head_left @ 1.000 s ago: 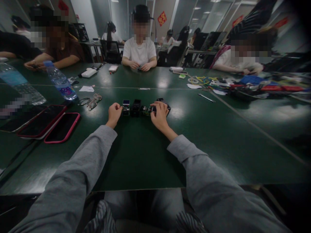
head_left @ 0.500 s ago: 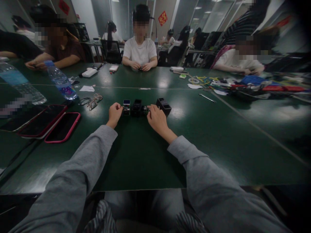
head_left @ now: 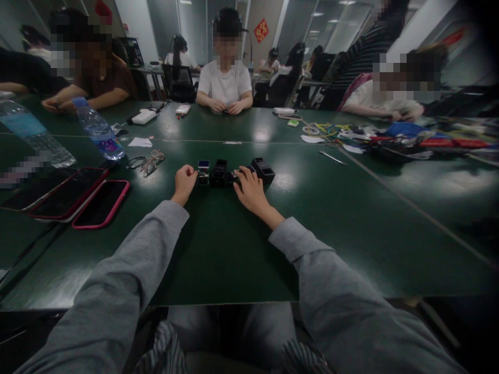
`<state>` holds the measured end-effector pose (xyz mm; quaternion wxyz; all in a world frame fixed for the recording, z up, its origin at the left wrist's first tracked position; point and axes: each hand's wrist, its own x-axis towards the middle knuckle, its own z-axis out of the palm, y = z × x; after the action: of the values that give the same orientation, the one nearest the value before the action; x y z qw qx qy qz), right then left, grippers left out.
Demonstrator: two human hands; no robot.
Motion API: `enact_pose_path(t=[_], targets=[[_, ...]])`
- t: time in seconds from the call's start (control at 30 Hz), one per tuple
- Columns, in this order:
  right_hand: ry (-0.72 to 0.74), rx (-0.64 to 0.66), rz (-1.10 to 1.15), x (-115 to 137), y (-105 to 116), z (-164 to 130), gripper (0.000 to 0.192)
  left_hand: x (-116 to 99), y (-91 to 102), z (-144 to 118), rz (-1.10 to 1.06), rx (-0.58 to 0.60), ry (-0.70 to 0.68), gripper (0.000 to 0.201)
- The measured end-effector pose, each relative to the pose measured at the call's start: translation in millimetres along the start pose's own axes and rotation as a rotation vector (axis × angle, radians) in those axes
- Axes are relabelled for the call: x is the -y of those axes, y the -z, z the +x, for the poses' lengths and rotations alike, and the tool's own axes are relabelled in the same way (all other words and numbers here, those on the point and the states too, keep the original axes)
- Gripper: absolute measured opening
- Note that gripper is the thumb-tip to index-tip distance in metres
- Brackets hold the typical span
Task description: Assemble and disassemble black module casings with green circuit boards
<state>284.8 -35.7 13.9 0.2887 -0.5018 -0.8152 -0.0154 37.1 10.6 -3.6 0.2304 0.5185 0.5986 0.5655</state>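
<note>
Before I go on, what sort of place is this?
Probably a shared office or workroom: seated people share a long green table, a heap of cables and other items lies on it, and a black office chair stands beyond.

Screened device (head_left: 203, 173) sits just left of black module (head_left: 219, 172). Black box (head_left: 264, 170) lies askew, right; dark part (head_left: 231, 178) between, partly hidden.
</note>
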Motion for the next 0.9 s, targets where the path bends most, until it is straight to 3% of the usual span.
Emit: enact_pose_path(t=[0.27,0.9], targets=[[0.069,0.017,0.001,2.9,1.4,0.0,0.043,3.9,-0.7,1.6,0.0,0.004,-0.02,0.02],[0.059,-0.045,0.246,-6.0,-2.3,4.4,0.03,2.4,-0.8,1.4,0.003,0.012,0.019,0.021]])
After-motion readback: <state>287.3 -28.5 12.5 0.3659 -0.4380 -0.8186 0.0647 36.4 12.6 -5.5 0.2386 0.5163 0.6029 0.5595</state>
